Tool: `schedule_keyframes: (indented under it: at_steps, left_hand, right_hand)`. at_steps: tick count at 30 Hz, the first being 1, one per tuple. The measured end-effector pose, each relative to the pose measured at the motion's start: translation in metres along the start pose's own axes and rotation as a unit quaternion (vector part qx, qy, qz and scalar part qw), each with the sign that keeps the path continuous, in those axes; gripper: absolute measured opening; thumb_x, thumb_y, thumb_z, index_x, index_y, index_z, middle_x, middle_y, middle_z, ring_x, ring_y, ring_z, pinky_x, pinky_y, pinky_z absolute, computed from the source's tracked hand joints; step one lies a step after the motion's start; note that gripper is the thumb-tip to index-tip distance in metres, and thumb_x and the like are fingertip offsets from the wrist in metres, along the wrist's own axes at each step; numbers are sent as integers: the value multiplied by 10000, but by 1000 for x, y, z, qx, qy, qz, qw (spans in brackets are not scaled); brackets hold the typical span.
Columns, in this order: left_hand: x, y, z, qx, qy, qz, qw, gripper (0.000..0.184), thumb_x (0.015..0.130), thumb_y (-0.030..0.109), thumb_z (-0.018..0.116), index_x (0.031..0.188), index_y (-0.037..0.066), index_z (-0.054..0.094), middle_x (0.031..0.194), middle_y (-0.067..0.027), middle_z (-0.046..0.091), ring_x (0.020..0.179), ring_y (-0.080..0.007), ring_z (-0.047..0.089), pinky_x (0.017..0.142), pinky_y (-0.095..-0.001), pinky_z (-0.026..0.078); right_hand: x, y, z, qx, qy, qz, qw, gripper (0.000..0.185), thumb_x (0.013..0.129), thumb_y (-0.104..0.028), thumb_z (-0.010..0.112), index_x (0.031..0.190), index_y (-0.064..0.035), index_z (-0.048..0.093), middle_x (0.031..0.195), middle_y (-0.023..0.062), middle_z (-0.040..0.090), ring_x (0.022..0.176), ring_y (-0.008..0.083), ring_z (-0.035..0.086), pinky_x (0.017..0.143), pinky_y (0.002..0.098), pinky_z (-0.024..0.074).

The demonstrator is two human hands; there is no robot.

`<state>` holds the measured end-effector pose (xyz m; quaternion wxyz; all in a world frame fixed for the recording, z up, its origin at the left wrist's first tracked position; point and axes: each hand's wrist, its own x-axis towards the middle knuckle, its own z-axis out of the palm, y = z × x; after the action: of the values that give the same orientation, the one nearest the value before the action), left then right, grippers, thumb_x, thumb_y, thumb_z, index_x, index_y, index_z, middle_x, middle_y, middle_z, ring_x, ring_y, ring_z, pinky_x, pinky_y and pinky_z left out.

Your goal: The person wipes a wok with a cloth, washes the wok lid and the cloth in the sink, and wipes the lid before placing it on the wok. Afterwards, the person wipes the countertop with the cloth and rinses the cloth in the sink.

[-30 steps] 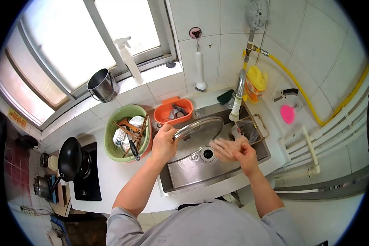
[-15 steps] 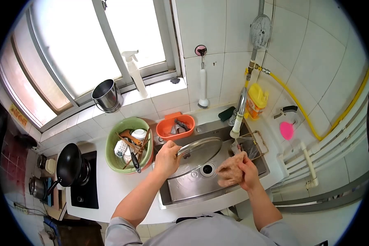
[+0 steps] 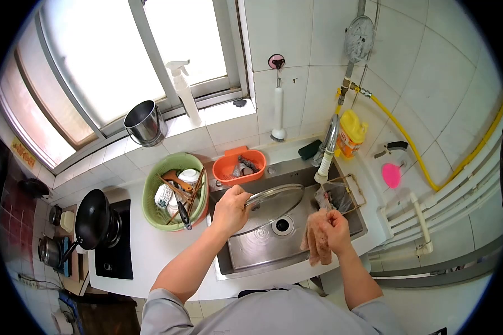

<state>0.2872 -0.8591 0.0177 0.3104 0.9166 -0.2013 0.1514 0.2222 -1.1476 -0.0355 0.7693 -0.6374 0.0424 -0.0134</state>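
My left hand [image 3: 232, 209] grips the metal rim of a glass pot lid [image 3: 274, 209], which is tilted over the left part of the steel sink [image 3: 251, 262]. From my right hand [image 3: 336, 229] hangs a brownish cloth [image 3: 317, 237], pinched in the fingers above the right side of the sink. The drain [image 3: 283, 225] shows between the two hands. Just beyond the cloth, the white end of the faucet [image 3: 322, 170] points down into the sink.
Left of the sink stands a green basket [image 3: 151, 204] of dishes and utensils. An orange basket [image 3: 223, 167] sits behind the sink, a yellow bottle [image 3: 350, 134] behind the faucet. A black wok [image 3: 92, 218] rests at the stove; a metal bucket [image 3: 145, 123] is by the window.
The cloth has swung from stretching leftward to hanging down below my right hand. My left hand still holds the lid, which has moved little. The camera view has tilted upward slightly since the first frame.
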Motion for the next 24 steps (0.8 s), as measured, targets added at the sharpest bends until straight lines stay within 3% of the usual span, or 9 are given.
schedule_keyframes:
  at_steps: [5, 9, 13, 17, 19, 20, 21, 24]
  left_hand:
    - [0, -4, 4, 15, -6, 9, 1000, 136, 703, 78, 696, 822, 45, 639, 823, -85, 538, 792, -268, 571, 663, -369, 490]
    - [-2, -4, 6, 8, -15, 4, 1000, 126, 720, 78, 684, 834, 48, 642, 829, -80, 535, 804, -264, 569, 676, -366, 491]
    - [-3, -3, 9, -4, -34, -10, 999, 125, 728, 81, 675, 845, 49, 646, 833, -77, 536, 821, -263, 568, 689, -371, 493]
    - [-6, -5, 17, -3, -33, 8, 999, 131, 723, 73, 666, 850, 48, 647, 836, -78, 538, 838, -266, 569, 699, -374, 496]
    - [-5, -2, 21, -1, -39, 16, 999, 129, 719, 74, 664, 845, 49, 647, 839, -80, 541, 843, -269, 569, 699, -377, 497]
    - [-4, -1, 22, 2, -47, 16, 999, 127, 717, 75, 663, 840, 49, 646, 842, -82, 544, 845, -270, 570, 698, -379, 498]
    - [-4, 0, 24, 5, -55, 16, 998, 125, 714, 77, 663, 835, 50, 646, 845, -83, 546, 847, -271, 570, 697, -380, 499]
    - [-6, -7, 32, 2, -37, 35, 999, 103, 715, 83, 655, 811, 52, 635, 817, -91, 545, 804, -280, 571, 671, -391, 497]
  right_hand:
    - [1, -12, -7, 176, -7, 104, 979, 102, 836, -23, 521, 927, -65, 501, 818, 14, 567, 687, 89, 550, 620, 230, 477]
    - [7, -4, -15, 173, 25, 18, 985, 29, 844, -39, 533, 858, -64, 528, 813, 22, 579, 697, 111, 564, 666, 265, 511]
    - [13, -30, -4, 189, 79, -49, 978, 74, 811, 20, 546, 802, -51, 528, 803, 29, 577, 697, 122, 566, 662, 271, 509]
    - [28, -66, 23, -28, 97, -30, 994, 31, 827, -34, 578, 824, -16, 552, 775, 26, 569, 681, 89, 527, 596, 238, 459]
    - [25, -109, 68, -81, -37, 47, 995, 69, 833, -67, 544, 854, -1, 548, 737, 54, 553, 627, 127, 510, 577, 260, 455]
    - [30, -110, 87, -219, -149, -108, 958, 100, 830, -90, 539, 881, -5, 548, 746, 85, 567, 649, 177, 541, 591, 291, 468]
    - [33, -108, 98, -346, -253, -255, 867, 133, 827, -114, 534, 908, -9, 547, 754, 116, 581, 670, 227, 573, 604, 321, 480]
    - [43, -92, 105, -527, -260, -260, 766, 382, 800, -125, 563, 1162, -9, 524, 973, 166, 605, 879, 324, 599, 753, 378, 491]
